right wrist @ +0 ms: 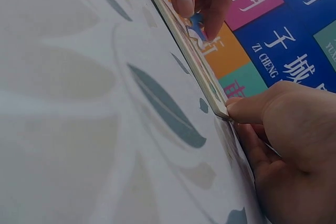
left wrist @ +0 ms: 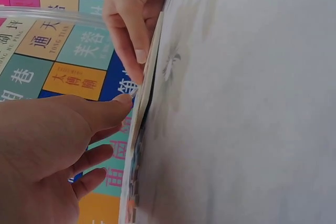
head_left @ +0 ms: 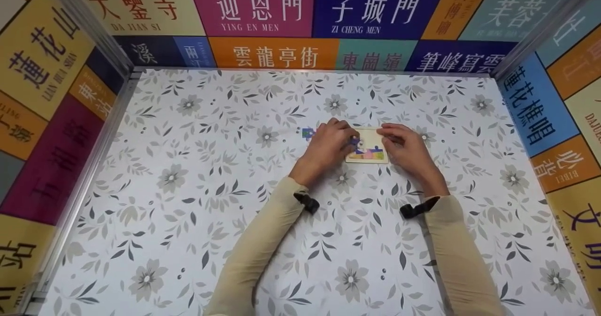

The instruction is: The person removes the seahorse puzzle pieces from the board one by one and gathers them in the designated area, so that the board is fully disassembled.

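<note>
A small jigsaw puzzle board (head_left: pixel 369 138) with a pale frame lies flat on the table, fitted pieces (head_left: pixel 371 154) along its near side. My left hand (head_left: pixel 327 143) is over the board's left part. Between its thumb and finger it pinches a blue jigsaw piece (right wrist: pixel 196 24), tilted just above the board in the right wrist view. My right hand (head_left: pixel 409 150) holds the board's right edge, thumb (right wrist: pixel 245 109) at the corner. Loose jigsaw pieces (head_left: pixel 307 132) lie left of the board, partly hidden by my left hand.
A white table (head_left: pixel 188 241) with a grey floral print spreads around the board. Upright panels (head_left: pixel 263 6) with coloured blocks of lettering enclose its back and sides. Black straps (head_left: pixel 307 203) circle both wrists.
</note>
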Action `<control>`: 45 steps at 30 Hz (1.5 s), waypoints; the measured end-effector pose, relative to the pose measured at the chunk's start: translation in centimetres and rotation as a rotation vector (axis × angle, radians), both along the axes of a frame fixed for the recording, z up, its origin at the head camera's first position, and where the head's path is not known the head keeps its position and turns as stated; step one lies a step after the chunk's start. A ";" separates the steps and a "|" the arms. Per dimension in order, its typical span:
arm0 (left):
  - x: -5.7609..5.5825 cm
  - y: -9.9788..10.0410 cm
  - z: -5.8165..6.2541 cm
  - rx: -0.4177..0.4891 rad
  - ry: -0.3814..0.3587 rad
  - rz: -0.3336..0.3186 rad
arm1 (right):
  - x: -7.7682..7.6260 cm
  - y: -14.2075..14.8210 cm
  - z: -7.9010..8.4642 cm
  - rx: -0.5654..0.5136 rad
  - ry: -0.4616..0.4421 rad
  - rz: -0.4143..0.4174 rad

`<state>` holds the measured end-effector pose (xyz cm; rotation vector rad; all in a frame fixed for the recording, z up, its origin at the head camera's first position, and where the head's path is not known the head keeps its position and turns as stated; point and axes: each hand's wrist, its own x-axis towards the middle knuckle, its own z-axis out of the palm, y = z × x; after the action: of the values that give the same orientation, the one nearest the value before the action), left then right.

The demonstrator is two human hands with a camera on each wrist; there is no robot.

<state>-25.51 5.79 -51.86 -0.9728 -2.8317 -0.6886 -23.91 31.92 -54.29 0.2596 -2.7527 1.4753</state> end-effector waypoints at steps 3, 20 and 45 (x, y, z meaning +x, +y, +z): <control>-0.1 -0.5 0.6 0.038 0.013 0.000 | -0.4 0.4 -0.6 0.003 -0.013 -0.002; -0.5 -6.0 1.2 0.287 0.015 0.041 | 0.3 -0.1 -0.2 -0.007 -0.011 0.005; -0.1 -12.9 -0.1 0.286 -0.113 0.053 | 0.0 0.5 -0.2 -0.030 -0.020 0.006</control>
<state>-25.63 -7.14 -52.01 -0.8335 -2.7324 -1.1366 -23.88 32.45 -54.47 0.2535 -2.7455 1.5275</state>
